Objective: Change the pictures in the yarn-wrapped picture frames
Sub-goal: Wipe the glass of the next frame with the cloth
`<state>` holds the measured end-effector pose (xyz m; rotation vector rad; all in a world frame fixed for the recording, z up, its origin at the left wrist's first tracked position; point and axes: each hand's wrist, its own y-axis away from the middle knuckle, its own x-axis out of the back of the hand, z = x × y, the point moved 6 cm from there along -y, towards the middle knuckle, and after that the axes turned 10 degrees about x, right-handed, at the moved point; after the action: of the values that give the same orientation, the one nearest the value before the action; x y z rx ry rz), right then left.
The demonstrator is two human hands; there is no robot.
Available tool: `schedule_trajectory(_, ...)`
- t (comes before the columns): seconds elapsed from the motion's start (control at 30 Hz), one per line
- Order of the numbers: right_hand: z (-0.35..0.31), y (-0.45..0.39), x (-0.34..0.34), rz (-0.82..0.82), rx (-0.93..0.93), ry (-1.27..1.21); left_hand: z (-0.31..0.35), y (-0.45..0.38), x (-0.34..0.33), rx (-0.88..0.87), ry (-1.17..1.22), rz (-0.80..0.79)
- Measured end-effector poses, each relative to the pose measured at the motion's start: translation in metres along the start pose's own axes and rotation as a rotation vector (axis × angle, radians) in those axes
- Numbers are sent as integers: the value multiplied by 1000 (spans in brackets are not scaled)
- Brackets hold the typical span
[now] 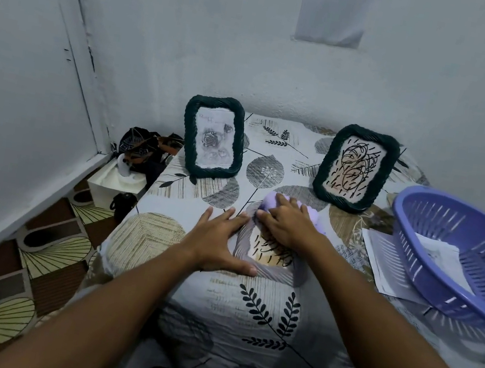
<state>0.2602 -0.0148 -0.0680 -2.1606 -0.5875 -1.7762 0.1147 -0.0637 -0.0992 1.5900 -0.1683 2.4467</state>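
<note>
Pale walls meet in a corner behind a table draped in a leaf-print cloth (pixel 262 309). Two dark green yarn-wrapped frames stand upright toward the far edge: the left frame (pixel 213 137) shows a grey rose print, the right frame (pixel 355 167) a black scribble drawing. A third, lilac yarn-wrapped frame (pixel 269 265) lies flat near the middle of the cloth, face up, with a scribble picture in its window. At the right edge a purple basket (pixel 460 255) sits on loose sheets of paper (pixel 382 262).

Handling, as judged: the lilac frame looks light, with a soft, grippy yarn surface over a stiff core; the picture inside is thin paper and would crease or tear if pulled hard. Best hold is on the wrapped border, not the window.

Grip: the left hand (pixel 218 241) lies flat, fingers straight and spread, pressing the cloth against the frame's left border, thumb along its near edge. The right hand (pixel 286 223) rests on the frame's far end, fingers bent over the lilac yarn; whether they clamp it or merely press cannot be told.
</note>
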Motion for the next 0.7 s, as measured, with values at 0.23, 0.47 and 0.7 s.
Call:
schedule_trajectory(0.23,-16,31,-8,-19,107,-11,-1,-2,-2,1,-25,3)
schedule_trajectory(0.47,-23,58,-13,-96,216,-42,2,0,-1,-7,-31,-9)
schedule_trajectory(0.7,-18,43,-6,-66,164,-15,1,1,0,0,-26,-14)
